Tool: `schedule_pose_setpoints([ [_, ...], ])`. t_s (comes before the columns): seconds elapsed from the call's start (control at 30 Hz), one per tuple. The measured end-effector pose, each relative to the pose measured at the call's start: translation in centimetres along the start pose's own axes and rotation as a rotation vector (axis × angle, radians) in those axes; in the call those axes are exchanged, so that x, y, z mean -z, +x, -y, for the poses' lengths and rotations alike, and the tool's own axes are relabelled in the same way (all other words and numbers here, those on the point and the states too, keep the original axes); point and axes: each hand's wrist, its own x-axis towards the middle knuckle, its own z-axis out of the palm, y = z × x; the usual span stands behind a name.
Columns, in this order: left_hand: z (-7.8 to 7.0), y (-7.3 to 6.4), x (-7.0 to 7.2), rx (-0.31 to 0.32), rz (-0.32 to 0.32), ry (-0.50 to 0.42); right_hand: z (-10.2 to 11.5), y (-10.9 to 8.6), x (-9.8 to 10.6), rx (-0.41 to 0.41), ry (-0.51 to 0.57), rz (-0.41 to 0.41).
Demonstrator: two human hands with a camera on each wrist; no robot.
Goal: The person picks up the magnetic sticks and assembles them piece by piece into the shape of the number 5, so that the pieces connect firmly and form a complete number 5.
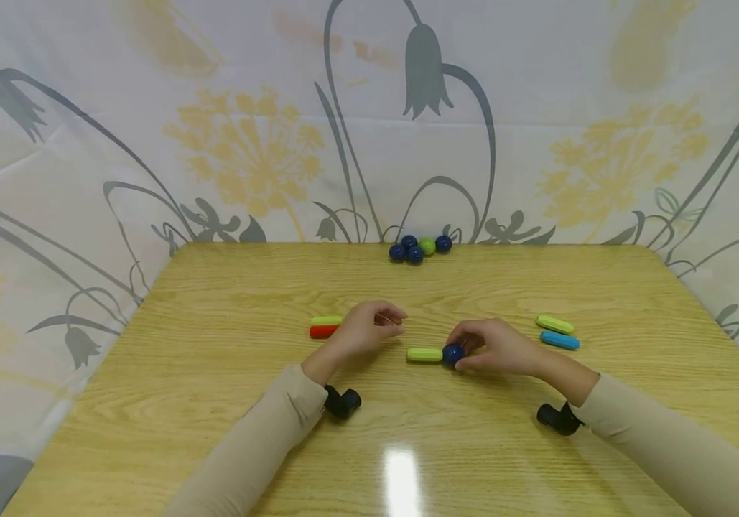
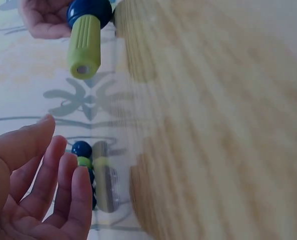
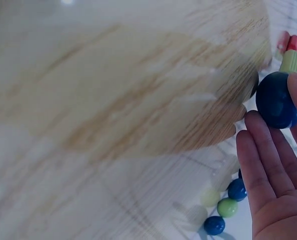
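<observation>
My right hand (image 1: 501, 348) pinches a dark blue ball (image 1: 453, 354) between thumb and fingers, low over the wooden table (image 1: 266, 431). Against the ball's left side sits a yellow-green ridged rod (image 1: 424, 355); in the left wrist view its near end shows a small round metal disc. My left hand (image 1: 369, 327) is held a little left of that rod, fingers loosely bent and nothing between them. Just behind the left wrist lie another yellow-green rod (image 1: 326, 321) and a red rod (image 1: 323, 332), partly hidden by the hand.
At the table's back edge several dark blue balls (image 1: 398, 252) cluster with a green ball (image 1: 427, 246). To the right of my right hand lie a yellow-green rod (image 1: 554, 324) and a blue rod (image 1: 559, 339). A patterned cloth (image 1: 369, 158) hangs behind the table.
</observation>
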Motion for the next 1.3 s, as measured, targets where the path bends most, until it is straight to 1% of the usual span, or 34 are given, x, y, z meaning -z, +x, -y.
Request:
schedule_pose_setpoints([
  [0.2, 0.2, 1.0, 0.1, 0.015, -0.095, -0.041, -0.2, -0.3, 0.0, 0.009, -0.011, -0.008],
  [0.37, 0.3, 2.1, 0.2, 0.017, -0.169, -0.073, -0.2, -0.4, 0.0, 0.002, -0.016, -0.005],
  [0.6, 0.5, 3.6, 0.5, 0.031, -0.259, -0.109, -0.3, -0.4, 0.2, -0.003, -0.019, -0.014],
  [0.63, 0.5, 3.9, 0.5, 0.026, -0.27, -0.111, -0.3, -0.5, 0.2, -0.004, -0.02, -0.016],
  [0.77, 0.5, 5.1, 0.6, 0.026, -0.3, -0.113, -0.5, -0.6, 0.4, -0.01, -0.024, -0.02],
  [0.97, 0.4, 7.0, 0.6, 0.02, -0.329, -0.093, -0.4, -0.6, 0.4, -0.017, -0.02, -0.017],
  [1.17, -0.1, 8.6, 0.9, 0.014, -0.363, -0.118, -0.4, -0.4, 0.3, -0.016, -0.006, -0.017],
  [1.3, -0.1, 9.5, 1.1, 0.013, -0.399, -0.112, -0.4, -0.3, 0.2, -0.006, 0.011, -0.014],
])
